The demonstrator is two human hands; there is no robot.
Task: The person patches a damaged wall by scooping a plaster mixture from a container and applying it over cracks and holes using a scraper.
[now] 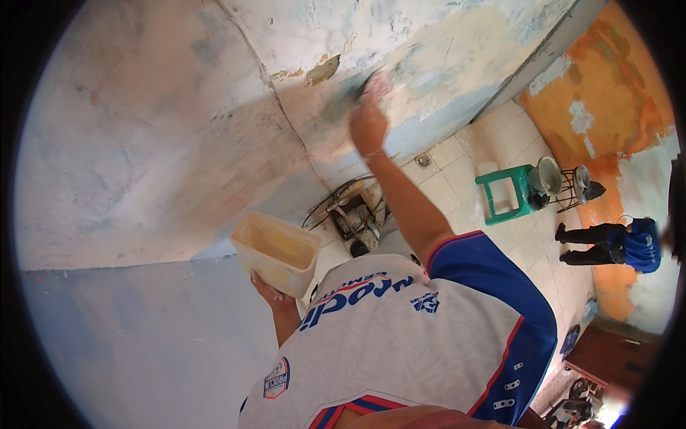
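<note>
My right hand (369, 130) is raised to the patchy wall (200, 121), its fingers closed at the surface. A blurred pinkish-white, dark-edged thing (377, 84) shows at the fingers; motion smear hides its kind. Close to that hand, a flake of plaster has come off the wall, leaving a brown bare patch (323, 71). My left hand (267, 289) grips a cream rectangular plastic tub (277, 254) from below and the side. The tub is tilted, its open top showing yellowish stained inner walls. White smears mark the left fingers.
A long crack (271, 86) runs down the wall. On the tiled floor (457, 168) lie a cable and a dusty machine-like object (356, 220). To the right are a green plastic stool (506, 194), a bucket (546, 176) and another person (613, 243) by an orange wall.
</note>
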